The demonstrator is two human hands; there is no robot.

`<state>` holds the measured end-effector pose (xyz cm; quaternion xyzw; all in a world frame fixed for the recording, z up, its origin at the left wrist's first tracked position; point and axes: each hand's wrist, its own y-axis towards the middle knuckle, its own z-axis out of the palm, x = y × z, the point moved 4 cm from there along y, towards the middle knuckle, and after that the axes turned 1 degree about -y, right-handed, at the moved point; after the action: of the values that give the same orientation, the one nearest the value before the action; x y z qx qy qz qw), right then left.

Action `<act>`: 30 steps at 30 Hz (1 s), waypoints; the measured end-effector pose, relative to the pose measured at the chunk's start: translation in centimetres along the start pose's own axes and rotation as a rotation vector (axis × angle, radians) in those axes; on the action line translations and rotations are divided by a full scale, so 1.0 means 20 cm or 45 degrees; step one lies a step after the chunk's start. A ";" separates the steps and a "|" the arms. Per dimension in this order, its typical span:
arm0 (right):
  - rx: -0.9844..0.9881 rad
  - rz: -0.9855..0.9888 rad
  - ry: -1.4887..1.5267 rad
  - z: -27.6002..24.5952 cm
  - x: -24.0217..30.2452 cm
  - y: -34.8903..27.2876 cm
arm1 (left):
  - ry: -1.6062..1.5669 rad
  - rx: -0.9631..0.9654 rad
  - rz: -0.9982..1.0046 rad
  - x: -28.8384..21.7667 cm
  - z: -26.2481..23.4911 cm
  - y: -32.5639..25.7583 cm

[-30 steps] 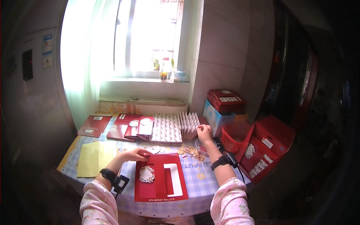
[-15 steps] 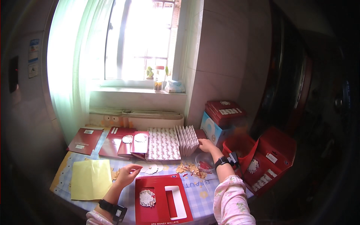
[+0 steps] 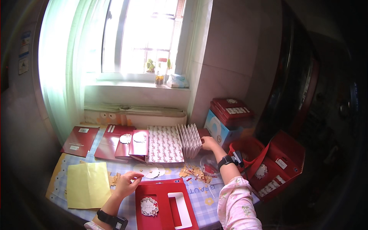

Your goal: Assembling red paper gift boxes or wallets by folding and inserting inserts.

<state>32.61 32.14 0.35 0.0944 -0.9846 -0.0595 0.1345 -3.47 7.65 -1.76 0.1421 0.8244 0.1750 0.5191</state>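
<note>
My right hand [image 3: 209, 143] reaches to the far side of the table, its fingers closed at the right edge of a row of standing folded cards [image 3: 189, 141] with a pale pattern. Its fingertips are partly hidden there. My left hand [image 3: 129, 183] hovers over the cloth with fingers loosely stretched and nothing visible in them. Close by it lies a flat red card folder [image 3: 161, 201] with a white cut-out window and a scalloped floral tag [image 3: 149, 206]. White scalloped paper tags [image 3: 154, 172] lie just beyond the left hand. A flat patterned stack [image 3: 165, 143] adjoins the standing cards.
A yellow sheet [image 3: 88, 186] and red folders [image 3: 80, 141] lie on the left. Small tan pieces [image 3: 195, 173] are scattered by a clear bowl [image 3: 209, 165]. At right stand a red basket [image 3: 247, 147], an open red box [image 3: 280, 165] and a blue-white box [image 3: 222, 128] topped with red packs.
The head view has shifted slightly, moving the scene left and up. My left hand has lowered a little towards the red folder, its fingers closer together. The right hand stays at the standing cards.
</note>
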 end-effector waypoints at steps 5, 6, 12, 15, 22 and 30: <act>0.056 0.061 -0.006 0.01 0.03 0.00 | -0.002 0.002 -0.012 -0.02 -0.01 -0.01; 0.056 0.063 -0.006 0.01 0.02 0.00 | -0.004 0.001 -0.011 -0.02 0.00 -0.01; 0.090 0.052 0.021 -0.01 0.01 -0.01 | -0.014 0.037 -0.047 0.00 0.01 -0.01; 0.187 0.113 0.131 -0.03 0.03 -0.02 | 0.010 0.032 -0.056 0.01 0.01 -0.02; -0.108 0.076 0.086 -0.05 0.00 -0.03 | 0.007 0.044 -0.064 -0.01 0.01 -0.01; -0.343 0.069 0.113 -0.21 0.00 -0.11 | 0.015 0.051 -0.083 -0.01 0.01 -0.02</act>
<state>34.14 29.62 3.97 0.0516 -0.9630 -0.1830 0.1909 -3.18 7.24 -1.89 0.1245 0.8350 0.1421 0.5168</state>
